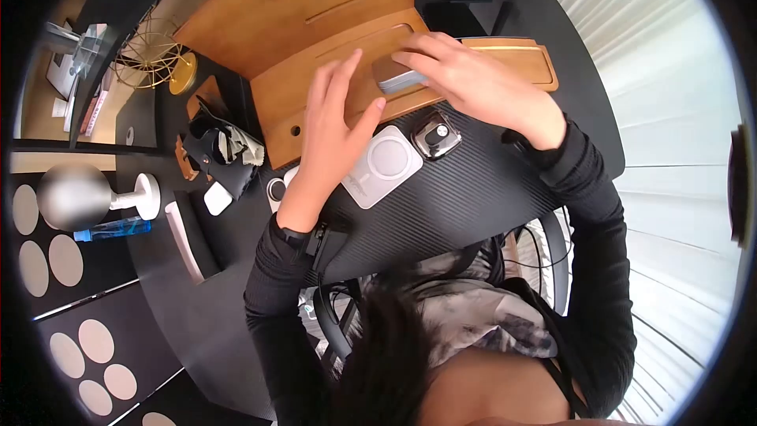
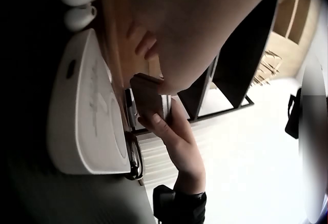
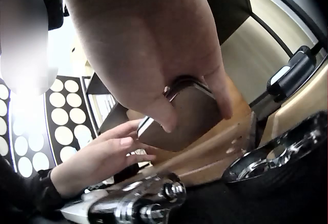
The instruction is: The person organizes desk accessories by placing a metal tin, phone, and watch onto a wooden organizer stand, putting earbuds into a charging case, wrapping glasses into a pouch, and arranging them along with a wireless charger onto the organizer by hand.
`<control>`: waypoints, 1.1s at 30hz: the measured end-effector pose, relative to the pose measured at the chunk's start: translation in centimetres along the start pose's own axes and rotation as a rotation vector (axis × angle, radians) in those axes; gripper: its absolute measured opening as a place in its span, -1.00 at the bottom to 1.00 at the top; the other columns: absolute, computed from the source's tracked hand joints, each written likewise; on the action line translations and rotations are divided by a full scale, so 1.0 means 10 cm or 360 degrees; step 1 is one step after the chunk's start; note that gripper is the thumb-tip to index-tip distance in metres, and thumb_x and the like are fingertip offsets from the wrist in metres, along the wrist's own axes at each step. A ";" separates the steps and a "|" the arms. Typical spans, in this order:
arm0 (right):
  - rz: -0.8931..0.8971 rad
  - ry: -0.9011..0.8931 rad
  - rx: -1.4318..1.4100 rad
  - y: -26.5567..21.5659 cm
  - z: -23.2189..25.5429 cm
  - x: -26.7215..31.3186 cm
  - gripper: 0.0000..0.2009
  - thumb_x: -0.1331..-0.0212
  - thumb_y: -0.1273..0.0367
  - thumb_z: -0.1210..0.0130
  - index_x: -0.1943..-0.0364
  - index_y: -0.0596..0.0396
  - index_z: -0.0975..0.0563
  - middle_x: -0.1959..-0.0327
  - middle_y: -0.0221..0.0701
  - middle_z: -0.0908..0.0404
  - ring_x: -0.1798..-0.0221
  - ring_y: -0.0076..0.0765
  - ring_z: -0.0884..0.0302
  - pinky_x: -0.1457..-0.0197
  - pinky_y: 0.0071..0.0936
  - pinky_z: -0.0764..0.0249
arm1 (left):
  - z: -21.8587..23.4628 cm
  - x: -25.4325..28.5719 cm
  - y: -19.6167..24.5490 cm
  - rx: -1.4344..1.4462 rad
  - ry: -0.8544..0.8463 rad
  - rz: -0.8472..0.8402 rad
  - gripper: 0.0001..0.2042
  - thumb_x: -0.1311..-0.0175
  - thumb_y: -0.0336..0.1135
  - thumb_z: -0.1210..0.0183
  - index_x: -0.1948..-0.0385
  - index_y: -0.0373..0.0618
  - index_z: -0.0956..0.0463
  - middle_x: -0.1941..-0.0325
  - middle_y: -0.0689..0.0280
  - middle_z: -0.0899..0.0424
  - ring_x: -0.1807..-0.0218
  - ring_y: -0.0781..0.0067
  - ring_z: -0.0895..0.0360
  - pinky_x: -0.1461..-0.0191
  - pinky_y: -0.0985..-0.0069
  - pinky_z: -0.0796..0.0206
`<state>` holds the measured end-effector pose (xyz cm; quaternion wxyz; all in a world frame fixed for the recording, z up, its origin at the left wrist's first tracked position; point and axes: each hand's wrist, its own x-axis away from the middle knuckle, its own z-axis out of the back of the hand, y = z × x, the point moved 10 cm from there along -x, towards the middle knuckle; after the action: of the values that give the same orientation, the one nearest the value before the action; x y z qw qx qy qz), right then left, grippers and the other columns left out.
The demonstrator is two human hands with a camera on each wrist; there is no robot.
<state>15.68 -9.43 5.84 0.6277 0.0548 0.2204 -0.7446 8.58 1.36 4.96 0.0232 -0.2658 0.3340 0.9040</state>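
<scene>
My right hand grips a small block with a brown face and silvery, layered-looking edges, held over the wooden desk organizer. In the right wrist view the thumb and fingers clasp opposite sides of this block. My left hand is raised to the left of the block with fingers extended and thumb apart, holding nothing. Below it lies a white pad with a ring on its face, seen from the side in the left wrist view. A shiny dark case sits right of the pad.
The organizer's upright wooden panel stands at the back. To the left are a black bag, a white earbud-like case and a gold wire stand. White curtains hang at right.
</scene>
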 end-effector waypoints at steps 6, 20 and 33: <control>-0.0040 0.0051 0.0062 0.28 -0.39 -0.12 -0.55 -0.24 0.44 -0.03 -0.24 0.21 -0.34 -0.33 -0.08 -0.27 -0.43 0.04 -0.15 -0.39 -0.25 -0.28 | -0.31 0.08 -0.21 -0.0070 -0.0308 -0.0009 -0.42 -0.24 -0.20 -0.17 -0.32 -0.07 -0.27 -0.41 0.10 -0.22 -0.38 0.02 -0.21 -0.43 0.12 0.00; -0.0587 -0.0332 -0.0210 1.04 0.34 1.15 -0.36 0.25 0.40 -0.42 -0.10 0.01 -0.49 -0.25 -0.34 -0.31 -0.32 -0.13 -0.24 -0.34 -0.23 -0.31 | -0.39 0.10 -0.09 -0.0383 -0.0411 -0.0049 -0.43 -0.27 -0.19 -0.13 -0.34 0.00 -0.26 -0.47 0.13 -0.14 -0.41 0.01 -0.20 -0.47 0.02 0.03; -0.0587 -0.0298 0.0066 1.23 0.45 1.29 -0.37 0.32 0.34 -0.48 0.00 0.04 -0.49 -0.16 -0.37 -0.33 -0.25 -0.15 -0.24 -0.22 -0.23 -0.35 | -0.38 0.09 -0.12 -0.0519 -0.0311 0.0029 -0.50 -0.33 -0.20 -0.08 -0.32 0.03 -0.31 -0.47 0.18 -0.17 -0.43 0.06 -0.17 -0.49 0.03 0.08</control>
<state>25.68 -24.36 2.08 0.4971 -0.0430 0.1521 -0.8532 9.87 -0.22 1.40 0.0040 -0.1739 0.1816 0.9679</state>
